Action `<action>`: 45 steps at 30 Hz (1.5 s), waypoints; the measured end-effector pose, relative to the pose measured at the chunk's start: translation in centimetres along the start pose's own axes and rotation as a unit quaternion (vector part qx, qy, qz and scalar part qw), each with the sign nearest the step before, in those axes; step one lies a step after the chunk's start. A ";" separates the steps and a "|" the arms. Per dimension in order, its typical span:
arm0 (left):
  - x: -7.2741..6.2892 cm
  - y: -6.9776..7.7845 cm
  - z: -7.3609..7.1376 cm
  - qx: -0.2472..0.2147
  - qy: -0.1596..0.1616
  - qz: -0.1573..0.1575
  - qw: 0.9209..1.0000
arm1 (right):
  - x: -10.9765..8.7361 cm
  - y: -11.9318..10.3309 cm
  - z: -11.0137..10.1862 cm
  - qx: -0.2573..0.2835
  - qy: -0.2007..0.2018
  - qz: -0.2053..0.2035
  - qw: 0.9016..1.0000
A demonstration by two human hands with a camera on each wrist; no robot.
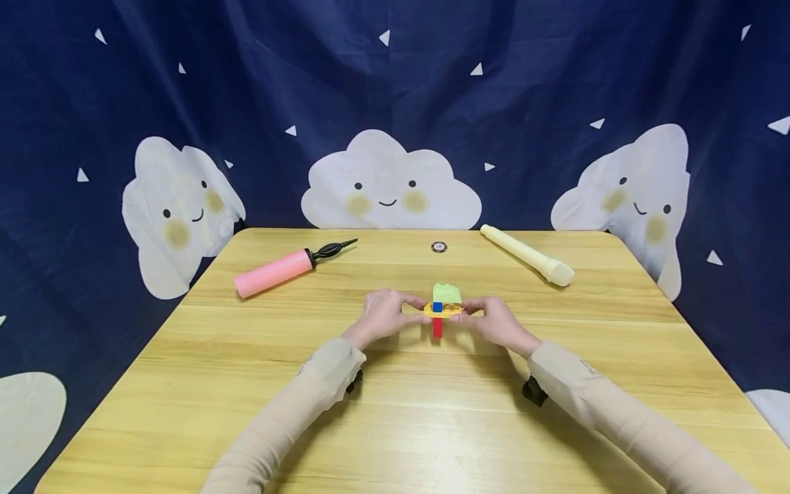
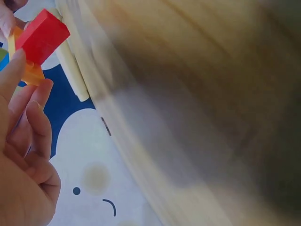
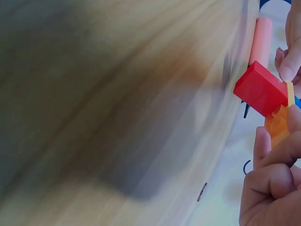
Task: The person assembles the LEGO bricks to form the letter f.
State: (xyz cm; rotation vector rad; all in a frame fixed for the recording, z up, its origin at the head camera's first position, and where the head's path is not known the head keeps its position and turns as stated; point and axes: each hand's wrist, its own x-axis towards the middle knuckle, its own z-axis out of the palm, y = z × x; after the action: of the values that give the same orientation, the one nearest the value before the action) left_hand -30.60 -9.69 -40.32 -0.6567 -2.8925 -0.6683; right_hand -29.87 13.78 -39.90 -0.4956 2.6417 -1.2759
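Observation:
Between both hands is a small build of toy building blocks. It has a flat orange plate (image 1: 444, 311), a pale green block (image 1: 447, 293) behind on top, a small blue block (image 1: 437, 307) on the plate and a red block (image 1: 437, 328) pointing down underneath. My left hand (image 1: 385, 314) pinches the plate's left end between thumb and fingers. The right hand (image 1: 497, 321) pinches its other end the same way. In the left wrist view the red block (image 2: 43, 36) juts out past the left thumb. The right wrist view shows the orange plate's underside (image 3: 277, 125) beside the right fingertips.
A pink hand pump (image 1: 274, 273) with a black nozzle lies at the back left of the wooden table (image 1: 432, 425). A small round disc (image 1: 439, 247) lies near the far edge. To its right is a cream microphone-shaped stick (image 1: 527, 255). A blue cloud-print curtain (image 1: 259, 89) hangs behind.

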 end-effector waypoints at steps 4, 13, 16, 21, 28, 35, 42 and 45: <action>0.5 0.0 -0.2 0.014 0.017 0.011 1.000 | 0.6 -0.3 -0.1 -0.008 0.005 0.013 1.000; 2.1 0.1 -0.3 0.074 0.028 -0.002 0.997 | 2.8 -0.5 -0.3 0.032 0.016 0.037 0.999; 2.6 0.2 0.0 0.092 0.015 -0.015 0.996 | 3.2 -0.3 -0.2 0.039 0.019 0.054 0.998; 3.0 0.5 0.7 0.124 0.000 -0.031 0.992 | 3.7 0.1 0.0 0.033 0.014 0.073 0.997; 2.8 0.8 1.7 0.137 -0.025 -0.032 0.990 | 3.7 1.1 0.3 0.051 -0.001 0.088 0.995; 2.3 0.8 1.8 0.127 -0.034 -0.030 0.991 | 3.3 1.3 0.4 0.064 -0.021 0.095 0.993; 2.1 1.0 1.6 0.132 -0.029 -0.027 0.990 | 3.1 1.1 0.5 0.068 -0.027 0.094 0.993; 2.1 1.1 1.6 0.134 -0.031 -0.029 0.990 | 3.1 1.2 0.5 0.063 -0.028 0.091 0.993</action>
State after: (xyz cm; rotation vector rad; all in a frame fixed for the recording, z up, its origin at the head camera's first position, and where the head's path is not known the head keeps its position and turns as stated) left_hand -32.06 -7.31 -40.90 -0.5697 -2.9915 -0.2602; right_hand -32.85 13.00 -41.11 -0.2602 2.4753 -1.3413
